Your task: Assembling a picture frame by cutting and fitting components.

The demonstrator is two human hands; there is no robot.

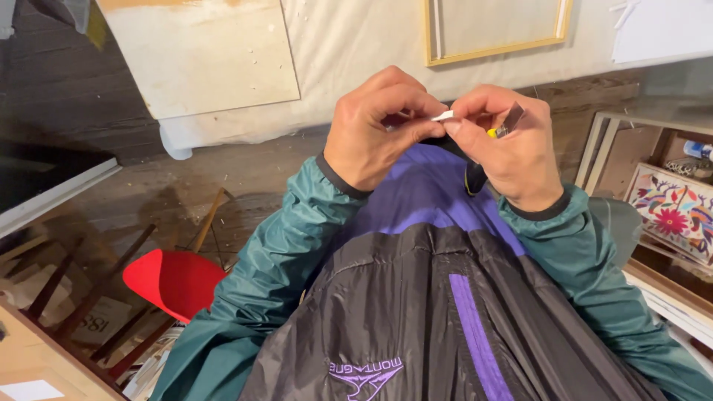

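A worn wooden plank floor (223, 178) carries everything here. A pale cloth sheet (356, 67) is spread on it, with a plywood board (200, 56) and a wooden frame (494, 30) lying on top. A red chair (174, 282) stands nearby on the planks.

1. Small white strip (443, 116): thin, flat, pale; I see it pinched between the fingertips of my left hand (371, 130) and right hand (509, 145), lying roughly level above my jacket front.
2. Slim tool (506, 123): dark flat metal end, yellow band near its middle; gripped in my right hand, angled upward to the right.
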